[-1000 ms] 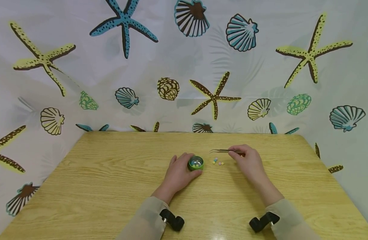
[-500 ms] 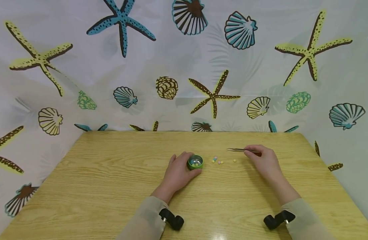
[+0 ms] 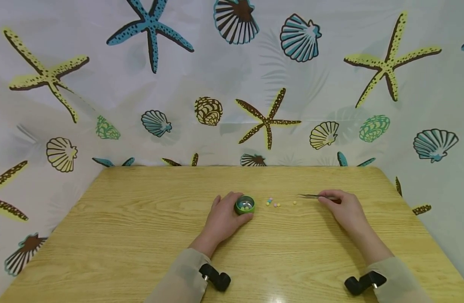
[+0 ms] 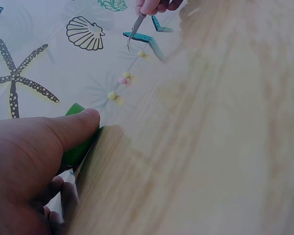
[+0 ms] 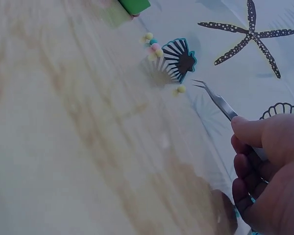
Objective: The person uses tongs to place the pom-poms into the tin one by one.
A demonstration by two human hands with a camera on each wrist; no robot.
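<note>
A small green cup (image 3: 245, 205) with a shiny metal inside stands on the table, several yellow beads in its bottom. My left hand (image 3: 225, 216) curls around its left side, thumb along the near wall. In my right hand (image 3: 345, 209) a pair of bent-tip tweezers (image 3: 309, 196) is pinched between thumb and fingers, points facing left. Nothing sits between the parted tips in the right wrist view. Just left of the tips lies a lone yellow bead (image 3: 294, 203). Closer to the cup is a loose cluster of yellow, pink and blue beads (image 3: 269, 201).
The wooden table (image 3: 141, 235) reaches back to a white cloth (image 3: 216, 143) printed with starfish and shells, which also hangs at both sides. A black camera mount is strapped on each wrist, over beige sleeves.
My right hand has moved right with the tweezers, away from the bead cluster, then a little lower. The lone yellow bead has come into sight. My left hand keeps holding the cup.
</note>
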